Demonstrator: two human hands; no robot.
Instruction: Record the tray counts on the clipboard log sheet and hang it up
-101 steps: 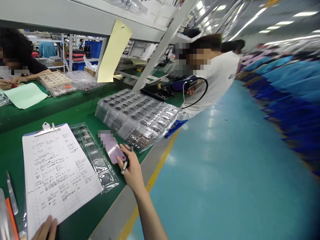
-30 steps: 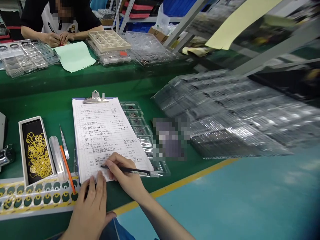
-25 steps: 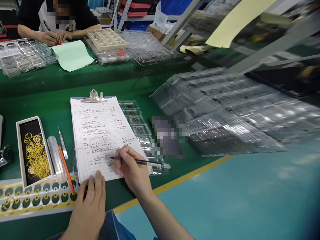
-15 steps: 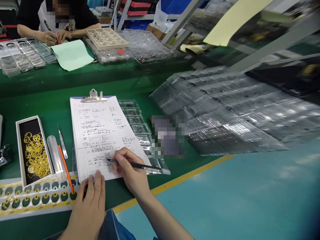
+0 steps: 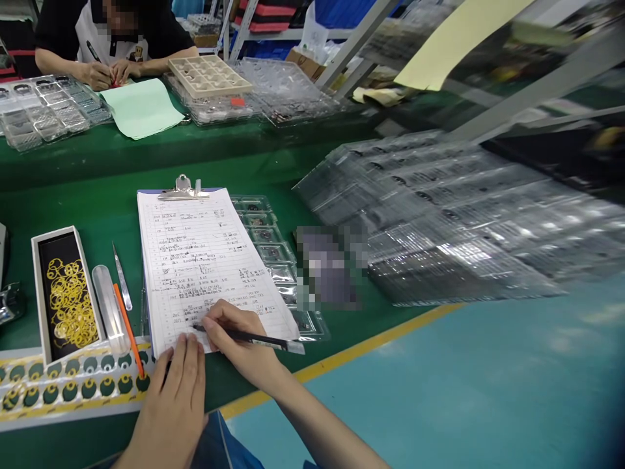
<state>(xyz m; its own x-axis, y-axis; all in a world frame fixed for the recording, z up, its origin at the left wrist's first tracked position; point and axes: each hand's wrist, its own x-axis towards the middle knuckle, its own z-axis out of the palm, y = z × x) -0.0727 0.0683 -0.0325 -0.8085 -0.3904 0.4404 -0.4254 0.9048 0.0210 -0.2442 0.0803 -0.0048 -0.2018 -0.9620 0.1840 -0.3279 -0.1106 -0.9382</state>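
My right hand [image 5: 241,342] is closed around a black pen [image 5: 261,339], its tip low on a handwritten sheet [image 5: 195,260]. The paper lies under the metal clip of a clipboard [image 5: 183,190], which rests partly over a clear plastic tray [image 5: 276,253]. Fingers stretched out flat, my left hand [image 5: 176,391] presses on the paper's bottom edge, just left of the pen hand. To its left lie an orange stick [image 5: 127,329], a clear tube [image 5: 108,306] and metal tweezers [image 5: 122,275].
A white box [image 5: 36,286] holds yellow rings [image 5: 72,303], beside a strip of round-holed sheet [image 5: 63,405]. Stacked clear trays [image 5: 454,221] fill the right side. Across the bench a person [image 5: 114,39] writes near a green paper [image 5: 141,107]. The bench edge [image 5: 361,355] runs at right.
My right hand has slid a little left and down across the sheet with the pen, which now lies flatter. My left hand has stayed in place.
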